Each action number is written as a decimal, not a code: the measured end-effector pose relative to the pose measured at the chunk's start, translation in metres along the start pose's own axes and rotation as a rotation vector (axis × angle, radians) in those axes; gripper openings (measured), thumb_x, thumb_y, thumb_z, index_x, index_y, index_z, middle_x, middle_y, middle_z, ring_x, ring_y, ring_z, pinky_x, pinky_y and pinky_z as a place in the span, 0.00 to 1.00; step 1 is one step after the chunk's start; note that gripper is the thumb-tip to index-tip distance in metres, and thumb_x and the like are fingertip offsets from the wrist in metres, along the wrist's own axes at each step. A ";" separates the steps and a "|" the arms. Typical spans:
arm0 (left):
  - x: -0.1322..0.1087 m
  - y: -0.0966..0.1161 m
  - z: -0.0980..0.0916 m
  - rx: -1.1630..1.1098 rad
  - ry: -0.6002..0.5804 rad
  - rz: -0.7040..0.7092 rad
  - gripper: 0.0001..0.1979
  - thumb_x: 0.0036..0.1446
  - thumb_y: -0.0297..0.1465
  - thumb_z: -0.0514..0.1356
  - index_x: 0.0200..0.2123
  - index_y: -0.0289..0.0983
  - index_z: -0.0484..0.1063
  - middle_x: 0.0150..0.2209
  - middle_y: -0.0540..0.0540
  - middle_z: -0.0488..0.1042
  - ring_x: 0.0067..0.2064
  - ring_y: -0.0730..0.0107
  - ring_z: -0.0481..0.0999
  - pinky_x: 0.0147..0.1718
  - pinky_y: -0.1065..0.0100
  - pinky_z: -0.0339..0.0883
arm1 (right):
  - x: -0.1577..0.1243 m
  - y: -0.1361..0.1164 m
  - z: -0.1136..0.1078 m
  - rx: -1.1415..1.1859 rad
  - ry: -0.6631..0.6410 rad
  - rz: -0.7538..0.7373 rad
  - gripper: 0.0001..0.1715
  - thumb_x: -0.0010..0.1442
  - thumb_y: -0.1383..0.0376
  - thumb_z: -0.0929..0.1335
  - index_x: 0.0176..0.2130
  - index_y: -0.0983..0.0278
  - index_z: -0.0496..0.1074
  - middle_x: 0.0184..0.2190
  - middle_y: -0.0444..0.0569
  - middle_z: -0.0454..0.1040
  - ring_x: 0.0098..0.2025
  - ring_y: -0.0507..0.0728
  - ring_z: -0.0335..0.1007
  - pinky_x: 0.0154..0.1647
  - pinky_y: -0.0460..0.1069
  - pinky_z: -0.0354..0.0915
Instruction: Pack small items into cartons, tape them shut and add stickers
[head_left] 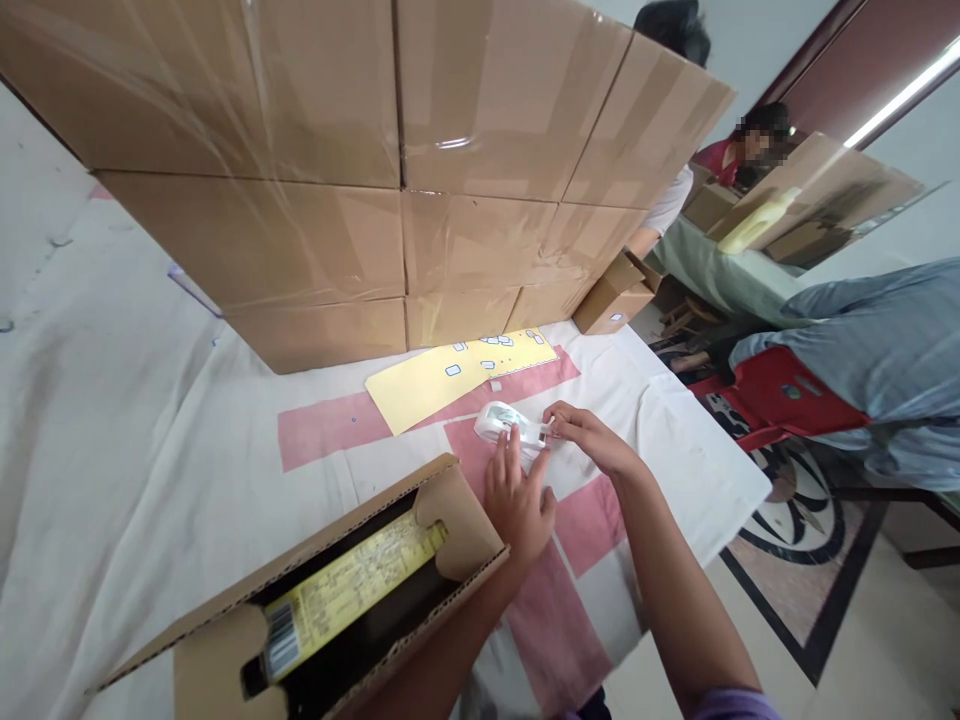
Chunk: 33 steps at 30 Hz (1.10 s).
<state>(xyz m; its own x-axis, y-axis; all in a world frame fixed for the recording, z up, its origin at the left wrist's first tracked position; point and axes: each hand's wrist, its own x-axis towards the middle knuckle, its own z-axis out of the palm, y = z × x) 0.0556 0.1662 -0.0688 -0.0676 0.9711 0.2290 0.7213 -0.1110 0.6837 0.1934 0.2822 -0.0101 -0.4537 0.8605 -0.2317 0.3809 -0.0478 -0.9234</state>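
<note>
My left hand (516, 497) lies on the white and pink cloth with its fingers stretched out, their tips touching a small white plastic-wrapped item (504, 420). My right hand (587, 437) pinches the right end of that same item with closed fingers. An open cardboard box (315, 590) sits just left of my left forearm, with a dark bottle bearing a yellow label (352, 585) lying inside. A yellow sheet (450, 378) with several small white stickers lies beyond the item.
A wall of taped cardboard cartons (390, 170) stands across the back of the table (135, 420). A small open carton (616, 292) sits at the far right corner. Other people are at the right, near a red plastic chair (772, 395). The table's edge drops to patterned floor.
</note>
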 end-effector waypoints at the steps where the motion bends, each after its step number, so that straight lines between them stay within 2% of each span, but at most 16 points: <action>1: 0.000 0.000 0.000 0.002 0.003 0.007 0.34 0.52 0.25 0.64 0.63 0.48 0.67 0.73 0.39 0.49 0.73 0.43 0.50 0.64 0.42 0.57 | -0.002 0.002 0.001 0.024 0.009 0.000 0.17 0.61 0.58 0.68 0.24 0.64 0.69 0.42 0.47 0.67 0.40 0.55 0.63 0.44 0.51 0.58; 4: -0.001 0.000 -0.001 0.017 0.011 0.029 0.35 0.53 0.25 0.63 0.64 0.47 0.65 0.73 0.37 0.49 0.73 0.44 0.48 0.65 0.42 0.57 | -0.006 0.009 0.003 0.099 0.031 0.001 0.18 0.60 0.58 0.69 0.24 0.64 0.66 0.43 0.47 0.67 0.39 0.55 0.62 0.41 0.50 0.58; 9: -0.002 0.000 -0.002 0.050 0.011 0.051 0.34 0.55 0.26 0.63 0.65 0.47 0.64 0.74 0.38 0.48 0.73 0.43 0.48 0.64 0.42 0.58 | -0.006 0.021 0.008 0.213 0.067 -0.027 0.14 0.58 0.59 0.70 0.26 0.63 0.69 0.44 0.47 0.66 0.37 0.54 0.62 0.38 0.50 0.59; 14: -0.003 -0.001 0.001 0.068 0.008 0.062 0.33 0.55 0.26 0.63 0.64 0.47 0.65 0.74 0.40 0.46 0.73 0.43 0.48 0.64 0.44 0.58 | -0.005 0.026 0.012 0.269 0.104 -0.059 0.22 0.57 0.60 0.72 0.20 0.63 0.60 0.40 0.47 0.67 0.38 0.54 0.62 0.39 0.50 0.59; 21: -0.005 -0.002 0.004 0.082 -0.004 0.073 0.31 0.55 0.26 0.63 0.63 0.46 0.67 0.73 0.38 0.47 0.74 0.43 0.45 0.65 0.43 0.56 | -0.004 0.034 0.018 0.372 0.151 -0.087 0.22 0.54 0.63 0.73 0.17 0.64 0.62 0.37 0.47 0.67 0.41 0.56 0.64 0.44 0.51 0.60; 28: -0.004 -0.003 0.003 0.103 -0.023 0.084 0.30 0.57 0.27 0.62 0.63 0.46 0.67 0.73 0.40 0.48 0.74 0.43 0.42 0.66 0.42 0.54 | -0.005 0.037 0.020 0.429 0.176 -0.078 0.25 0.51 0.66 0.73 0.17 0.64 0.55 0.37 0.45 0.66 0.36 0.52 0.64 0.40 0.50 0.60; 33: -0.004 -0.003 0.003 0.093 -0.030 0.138 0.30 0.56 0.28 0.63 0.62 0.45 0.67 0.73 0.45 0.51 0.75 0.41 0.37 0.68 0.40 0.51 | -0.006 0.036 0.019 0.468 0.155 -0.067 0.27 0.50 0.65 0.73 0.19 0.63 0.51 0.31 0.44 0.63 0.32 0.52 0.65 0.36 0.49 0.59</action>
<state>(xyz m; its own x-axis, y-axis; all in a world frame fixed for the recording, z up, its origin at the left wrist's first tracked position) 0.0561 0.1634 -0.0738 0.0561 0.9541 0.2943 0.7833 -0.2249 0.5796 0.1944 0.2653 -0.0476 -0.3258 0.9332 -0.1517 -0.0639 -0.1818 -0.9813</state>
